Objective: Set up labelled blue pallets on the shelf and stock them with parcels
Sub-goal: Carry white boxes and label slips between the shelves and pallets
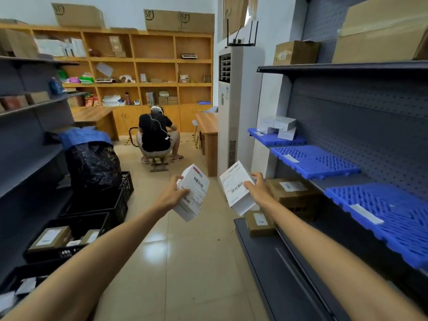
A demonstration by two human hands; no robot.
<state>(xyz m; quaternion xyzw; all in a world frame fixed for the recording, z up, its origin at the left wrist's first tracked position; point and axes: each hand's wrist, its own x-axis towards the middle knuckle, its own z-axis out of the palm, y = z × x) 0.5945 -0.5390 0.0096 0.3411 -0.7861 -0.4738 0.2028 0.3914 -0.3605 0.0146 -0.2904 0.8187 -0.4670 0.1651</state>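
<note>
In the middle of the frame the left hand grips a white parcel at its left edge, thumb curled over the barcode label. The right hand grips a second white parcel at its right edge. The two are held apart above the tiled floor.

On the right, three blue pallets sit in a row on the grey shelf, reaching its front edge. The far pallet carries small white boxes. The middle pallet and near pallet each show a white label strip. Brown parcels sit on the lower shelf.

Black crates line the lower left, with open floor between them and the lower shelf's edge. A seated person is at the aisle's far end.
</note>
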